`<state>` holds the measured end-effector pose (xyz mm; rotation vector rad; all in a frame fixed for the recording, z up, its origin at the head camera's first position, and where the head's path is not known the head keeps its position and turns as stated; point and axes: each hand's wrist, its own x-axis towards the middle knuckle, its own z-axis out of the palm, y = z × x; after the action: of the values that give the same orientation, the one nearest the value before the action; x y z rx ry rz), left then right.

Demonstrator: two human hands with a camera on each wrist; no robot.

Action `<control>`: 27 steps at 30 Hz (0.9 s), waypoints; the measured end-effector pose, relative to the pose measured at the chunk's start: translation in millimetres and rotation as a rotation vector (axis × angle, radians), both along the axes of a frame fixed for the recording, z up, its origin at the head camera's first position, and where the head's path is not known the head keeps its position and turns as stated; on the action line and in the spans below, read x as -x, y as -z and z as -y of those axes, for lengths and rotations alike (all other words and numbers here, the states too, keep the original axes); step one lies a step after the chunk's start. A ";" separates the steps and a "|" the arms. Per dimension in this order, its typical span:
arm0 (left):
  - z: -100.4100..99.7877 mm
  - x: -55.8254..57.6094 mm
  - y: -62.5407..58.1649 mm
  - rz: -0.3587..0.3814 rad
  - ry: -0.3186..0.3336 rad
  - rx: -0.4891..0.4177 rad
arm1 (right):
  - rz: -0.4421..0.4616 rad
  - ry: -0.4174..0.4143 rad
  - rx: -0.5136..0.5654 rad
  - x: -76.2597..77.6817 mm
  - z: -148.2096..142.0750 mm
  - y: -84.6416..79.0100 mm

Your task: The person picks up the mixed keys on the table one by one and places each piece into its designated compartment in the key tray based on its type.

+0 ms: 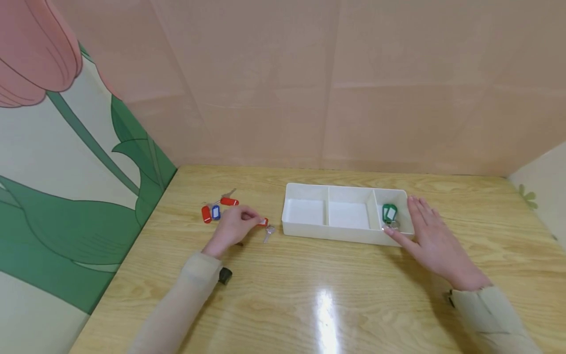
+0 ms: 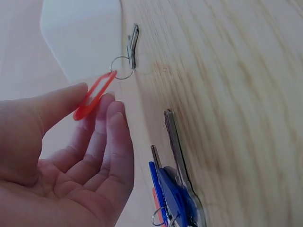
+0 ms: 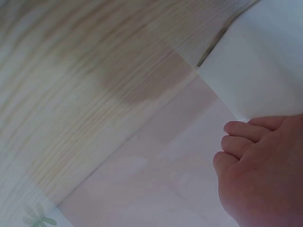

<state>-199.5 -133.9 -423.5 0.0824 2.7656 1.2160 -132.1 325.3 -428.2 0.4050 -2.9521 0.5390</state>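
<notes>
My left hand (image 1: 233, 226) pinches a red key tag (image 2: 79, 113) between thumb and fingers, left of a white three-compartment box (image 1: 327, 233). From the tag's ring hangs a silver key (image 1: 268, 234), low over the table. My right hand (image 1: 435, 246) rests against the box's right end, fingers fairly straight along the outer wall and thumb over the front rim. Green key tags (image 1: 389, 213) with keys lie in the right compartment. The middle and left compartments hold nothing. Behind the left hand lie two more red key tags (image 1: 229, 201) and a blue key tag (image 1: 215, 212).
The wooden table (image 1: 283, 275) meets a pinkish wall (image 1: 265, 98) at its back edge. A flower-patterned panel (image 1: 101, 196) borders the left side. Near the left wrist shows a small black object (image 1: 225, 276). Keys (image 2: 175, 146) stick out beside the blue tag.
</notes>
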 end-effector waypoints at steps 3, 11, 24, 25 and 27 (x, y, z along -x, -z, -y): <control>0.4 0.7 -0.2 -0.028 0.003 -0.012 | 0.005 0.001 0.001 0.4 0.0 -0.4; 1.8 1.2 -0.2 -0.078 0.015 -0.086 | 0.004 -0.007 -0.004 0.4 -0.1 -0.2; 3.6 0.9 -1.8 -0.007 -0.009 -0.237 | 0.010 0.004 -0.012 2.1 -0.4 0.4; 3.5 0.3 -2.2 -0.007 -0.007 -0.237 | 0.006 0.003 -0.013 1.9 -0.5 0.5; 3.4 -0.5 -2.5 -0.011 -0.002 -0.235 | 0.003 0.003 -0.011 1.6 -0.4 0.4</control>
<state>-199.0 -137.2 -421.0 0.1071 2.6194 1.5405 -133.7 325.7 -428.6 0.4006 -2.9591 0.5232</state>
